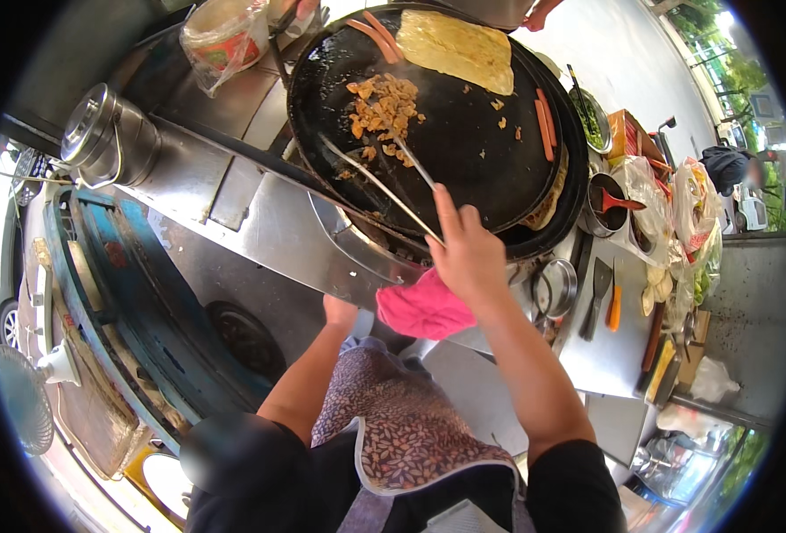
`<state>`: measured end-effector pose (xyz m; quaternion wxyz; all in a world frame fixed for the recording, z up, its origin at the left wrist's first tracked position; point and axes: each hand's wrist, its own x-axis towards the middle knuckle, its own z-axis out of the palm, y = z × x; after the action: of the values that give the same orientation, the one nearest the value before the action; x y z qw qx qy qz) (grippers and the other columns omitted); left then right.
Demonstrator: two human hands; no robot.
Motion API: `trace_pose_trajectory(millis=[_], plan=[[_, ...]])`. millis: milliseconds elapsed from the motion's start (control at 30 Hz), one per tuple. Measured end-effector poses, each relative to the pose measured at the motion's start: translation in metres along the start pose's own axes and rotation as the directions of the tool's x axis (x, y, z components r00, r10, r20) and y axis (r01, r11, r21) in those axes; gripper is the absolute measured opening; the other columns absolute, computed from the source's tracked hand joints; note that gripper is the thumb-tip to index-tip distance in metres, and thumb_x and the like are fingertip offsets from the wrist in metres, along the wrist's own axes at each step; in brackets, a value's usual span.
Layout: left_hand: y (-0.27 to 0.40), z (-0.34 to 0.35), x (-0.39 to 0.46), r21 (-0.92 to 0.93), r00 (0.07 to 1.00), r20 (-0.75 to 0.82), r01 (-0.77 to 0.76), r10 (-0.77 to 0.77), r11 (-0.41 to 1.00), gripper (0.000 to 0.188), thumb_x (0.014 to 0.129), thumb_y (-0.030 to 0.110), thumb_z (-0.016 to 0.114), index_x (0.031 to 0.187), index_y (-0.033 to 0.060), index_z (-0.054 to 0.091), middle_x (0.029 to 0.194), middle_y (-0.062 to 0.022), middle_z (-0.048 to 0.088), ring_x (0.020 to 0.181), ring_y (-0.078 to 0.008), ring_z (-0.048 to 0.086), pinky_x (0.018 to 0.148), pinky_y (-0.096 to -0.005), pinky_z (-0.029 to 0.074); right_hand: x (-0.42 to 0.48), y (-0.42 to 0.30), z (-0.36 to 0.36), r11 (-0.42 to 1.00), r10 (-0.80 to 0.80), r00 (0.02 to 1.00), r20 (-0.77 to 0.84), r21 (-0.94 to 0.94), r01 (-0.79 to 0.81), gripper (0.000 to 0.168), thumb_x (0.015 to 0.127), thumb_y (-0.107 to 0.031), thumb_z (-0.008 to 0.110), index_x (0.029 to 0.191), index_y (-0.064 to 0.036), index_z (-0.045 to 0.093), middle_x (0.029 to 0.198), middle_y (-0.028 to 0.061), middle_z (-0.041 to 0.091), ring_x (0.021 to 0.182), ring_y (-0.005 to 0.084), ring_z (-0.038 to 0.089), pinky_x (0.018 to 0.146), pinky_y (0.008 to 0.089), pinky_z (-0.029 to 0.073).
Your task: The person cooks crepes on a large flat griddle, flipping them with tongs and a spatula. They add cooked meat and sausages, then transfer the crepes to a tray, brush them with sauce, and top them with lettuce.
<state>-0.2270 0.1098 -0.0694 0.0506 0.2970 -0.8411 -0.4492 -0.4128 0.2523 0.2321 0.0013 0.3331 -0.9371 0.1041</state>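
Note:
My right hand (469, 256) grips a pair of long metal tongs (414, 163) over a round black griddle (459, 180). One arm of the tongs reaches into a pile of browned chopped meat (383, 106); the other lies to its left. At the griddle's far side lies a yellow flatbread (456, 50), with sausage strips (374, 38) at its left and more sausage strips (545, 125) at the right edge. My left hand (340, 312) is low at the counter's front edge, its fingers mostly hidden. A pink cloth (423, 308) hangs beneath my right hand.
A lidded steel pail (110, 136) and a plastic-wrapped tub (225, 36) stand left. Right are a bowl of chopped greens (589, 120), a steel pot (605, 206), a scraper (596, 300), an orange-handled tool (614, 308) and bagged food (693, 206). Other people's hands (538, 16) show beyond the griddle.

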Motion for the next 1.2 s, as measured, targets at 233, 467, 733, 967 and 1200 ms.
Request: trace_pose_trajectory(millis=[233,467,733,967,1200], plan=[[-0.021,-0.088,-0.060,-0.440,0.957,-0.002,0.260,-0.290,0.860,0.033,0.099,0.022,0.060,0.125,0.0013,0.064,0.108,-0.0101,0.072,0.097,-0.0147,0.067,0.086,-0.0276,0.052,0.034,0.009,0.040,0.968,0.153,0.980,-0.126,-0.181,-0.174,0.064,0.090,-0.015,0.061,0.148,-0.004,0.037,0.095,0.0150,0.055,0.062,0.0271,0.065,0.056,0.0365,0.057],[-0.053,-0.135,-0.087,-0.213,0.919,0.064,0.393,-0.389,0.894,0.034,0.101,0.027,0.057,0.125,0.0048,0.064,0.103,-0.0088,0.073,0.089,-0.0147,0.068,0.082,-0.0296,0.053,0.032,0.032,0.030,0.793,0.305,0.947,0.098,0.524,-0.310,0.056,0.090,-0.014,0.065,0.144,-0.013,0.050,0.078,0.0155,0.069,0.065,0.0258,0.068,0.053,0.0350,0.051],[-0.073,-0.142,-0.092,-0.194,0.892,0.122,0.451,-0.435,0.871,0.037,0.100,0.032,0.058,0.125,0.0060,0.065,0.099,-0.0081,0.074,0.084,-0.0140,0.068,0.080,-0.0288,0.052,0.037,0.067,0.011,0.781,0.378,0.924,0.063,0.515,-0.355,0.060,0.090,-0.020,0.066,0.146,-0.010,0.046,0.086,0.0177,0.069,0.073,0.0304,0.067,0.068,0.0393,0.053],[-0.105,-0.132,-0.105,-0.163,0.846,0.214,0.524,-0.489,0.836,0.039,0.101,0.032,0.055,0.127,0.0035,0.063,0.104,-0.0080,0.073,0.088,-0.0142,0.067,0.079,-0.0272,0.052,0.039,0.052,0.019,0.948,0.245,0.968,-0.059,0.224,-0.227,0.060,0.087,-0.022,0.066,0.144,-0.015,0.047,0.094,0.0199,0.066,0.087,0.0417,0.064,0.080,0.0484,0.052],[-0.085,-0.141,-0.115,-0.116,0.797,0.221,0.593,-0.561,0.797,0.040,0.100,0.033,0.058,0.124,0.0009,0.064,0.100,-0.0091,0.073,0.084,-0.0154,0.069,0.077,-0.0278,0.054,0.037,0.108,-0.007,-0.302,0.428,0.716,0.552,0.834,-0.462,0.020,0.102,-0.025,0.053,0.111,-0.008,0.057,0.080,0.0082,0.060,0.050,0.0124,0.050,0.040,0.0242,0.034]])
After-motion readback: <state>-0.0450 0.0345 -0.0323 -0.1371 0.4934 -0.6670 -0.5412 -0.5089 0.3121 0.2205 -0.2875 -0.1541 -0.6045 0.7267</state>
